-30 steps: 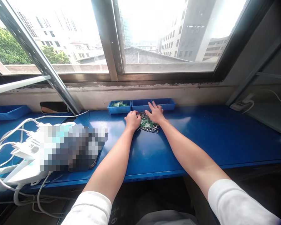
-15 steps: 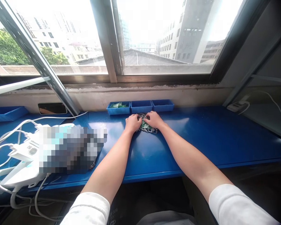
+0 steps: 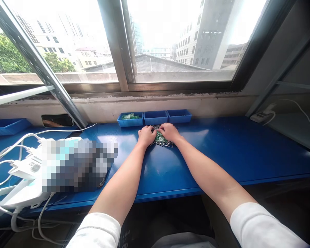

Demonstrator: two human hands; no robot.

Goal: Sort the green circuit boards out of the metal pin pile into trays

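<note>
On the blue table a loose pile of small dark metal pieces, which look like screws (image 3: 167, 144), lies mixed with green pieces (image 3: 160, 138) in what seems clear plastic. My left hand (image 3: 146, 135) rests at the pile's left side, its fingers curled inward. From the right, my right hand (image 3: 169, 132) reaches over the pile, thumb and fingers bent together. Both hands touch the pile, and the fingertips are partly hidden, so what they pinch cannot be made out. Just behind stand three blue bins; the left bin (image 3: 130, 123) has similar green pieces in it.
The middle bin (image 3: 155, 121) and right bin (image 3: 180, 120) stand against the wall under the window. A white power strip (image 3: 23, 196) with plugs and cables lies at left, beside a pixelated patch. A phone (image 3: 57, 120) leans near a metal post. Another blue tray (image 3: 9, 129) sits far left.
My right hand's fingers have shifted slightly over the pile. My left hand stays in almost the same place, and the bins have not moved.
</note>
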